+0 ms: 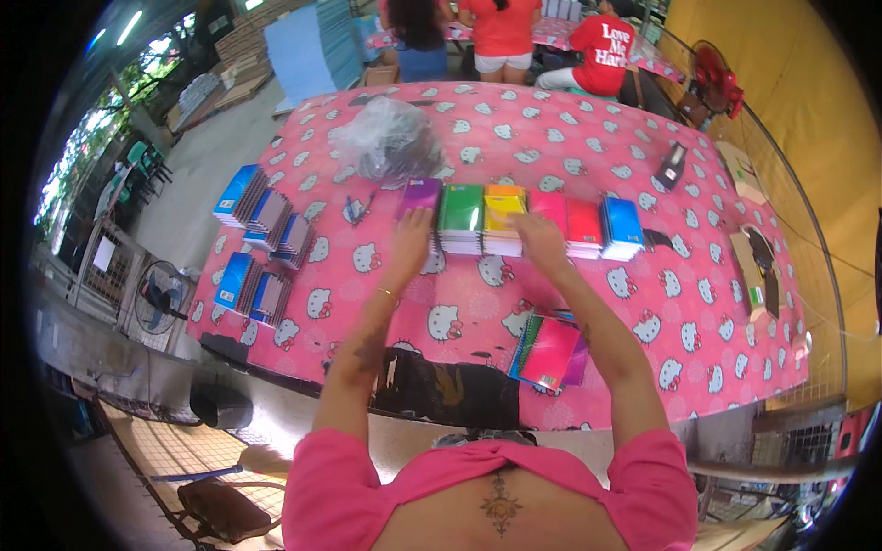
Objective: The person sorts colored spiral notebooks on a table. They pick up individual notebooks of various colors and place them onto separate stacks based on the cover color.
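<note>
A row of spiral notebook stacks crosses the middle of the table. My left hand is at the near edge of the purple notebook on the left end, its fingers closed on it. The green notebook stack stands just right of it. My right hand has its fingers at the right edge of a yellow notebook, which sits a little askew over an orange one. Beyond that hand are a pink notebook stack, a red stack and a blue stack.
Blue notebook stacks stand at the table's left. A small fanned pile of notebooks lies near my right forearm. A clear plastic bag and a black tool lie farther back. People in red shirts are beyond the pink-covered table.
</note>
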A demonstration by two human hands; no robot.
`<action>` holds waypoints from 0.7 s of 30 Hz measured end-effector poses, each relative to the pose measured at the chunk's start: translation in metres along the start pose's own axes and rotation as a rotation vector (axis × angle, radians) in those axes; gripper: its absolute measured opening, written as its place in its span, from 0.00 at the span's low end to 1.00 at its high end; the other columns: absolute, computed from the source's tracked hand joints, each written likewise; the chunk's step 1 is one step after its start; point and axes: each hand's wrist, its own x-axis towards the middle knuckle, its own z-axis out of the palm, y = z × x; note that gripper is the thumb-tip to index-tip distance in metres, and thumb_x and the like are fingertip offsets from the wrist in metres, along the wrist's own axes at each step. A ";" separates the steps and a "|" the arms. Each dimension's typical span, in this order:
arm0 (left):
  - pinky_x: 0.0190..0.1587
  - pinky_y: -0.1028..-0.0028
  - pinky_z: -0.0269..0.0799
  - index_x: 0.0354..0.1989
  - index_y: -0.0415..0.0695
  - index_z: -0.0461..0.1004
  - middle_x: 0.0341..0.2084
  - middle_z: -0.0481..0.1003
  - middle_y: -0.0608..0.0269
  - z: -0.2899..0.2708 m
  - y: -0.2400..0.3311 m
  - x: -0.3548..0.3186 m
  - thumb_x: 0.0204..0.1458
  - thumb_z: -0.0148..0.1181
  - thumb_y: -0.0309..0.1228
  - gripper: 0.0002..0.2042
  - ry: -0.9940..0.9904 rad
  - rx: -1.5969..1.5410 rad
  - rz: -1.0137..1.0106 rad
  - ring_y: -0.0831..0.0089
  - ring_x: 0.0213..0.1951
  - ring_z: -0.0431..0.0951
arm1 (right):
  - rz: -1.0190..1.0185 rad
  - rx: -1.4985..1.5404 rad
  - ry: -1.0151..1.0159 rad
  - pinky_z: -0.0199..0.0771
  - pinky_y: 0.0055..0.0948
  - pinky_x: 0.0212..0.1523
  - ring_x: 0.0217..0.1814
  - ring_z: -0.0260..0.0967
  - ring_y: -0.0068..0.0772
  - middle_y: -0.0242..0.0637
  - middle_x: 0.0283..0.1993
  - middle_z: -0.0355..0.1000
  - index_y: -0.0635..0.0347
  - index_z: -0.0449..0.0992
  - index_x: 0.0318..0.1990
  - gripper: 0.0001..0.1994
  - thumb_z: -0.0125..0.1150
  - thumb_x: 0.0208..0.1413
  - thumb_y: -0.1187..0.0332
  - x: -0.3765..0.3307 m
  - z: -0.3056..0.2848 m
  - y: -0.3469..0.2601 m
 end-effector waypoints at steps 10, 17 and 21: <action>0.32 0.66 0.74 0.52 0.40 0.74 0.31 0.79 0.54 -0.131 0.076 0.010 0.56 0.56 0.27 0.15 -0.003 -0.526 -0.014 0.66 0.32 0.81 | 0.139 0.046 0.230 0.72 0.43 0.48 0.51 0.72 0.44 0.38 0.50 0.75 0.55 0.78 0.49 0.17 0.67 0.50 0.72 -0.217 -0.116 -0.101; 0.27 0.63 0.75 0.33 0.33 0.77 0.18 0.76 0.51 -0.140 0.207 -0.016 0.57 0.56 0.45 0.22 -0.830 -0.882 -0.154 0.61 0.21 0.79 | 0.621 0.363 0.315 0.63 0.46 0.61 0.62 0.65 0.43 0.43 0.57 0.71 0.60 0.73 0.56 0.20 0.64 0.57 0.63 -0.280 -0.066 -0.097; 0.38 0.53 0.73 0.39 0.37 0.77 0.28 0.78 0.43 -0.028 0.249 -0.085 0.57 0.54 0.46 0.21 -0.507 -0.530 0.031 0.47 0.31 0.79 | 1.170 1.282 0.491 0.61 0.43 0.64 0.63 0.63 0.38 0.45 0.60 0.67 0.67 0.64 0.62 0.27 0.63 0.60 0.62 -0.265 -0.047 -0.060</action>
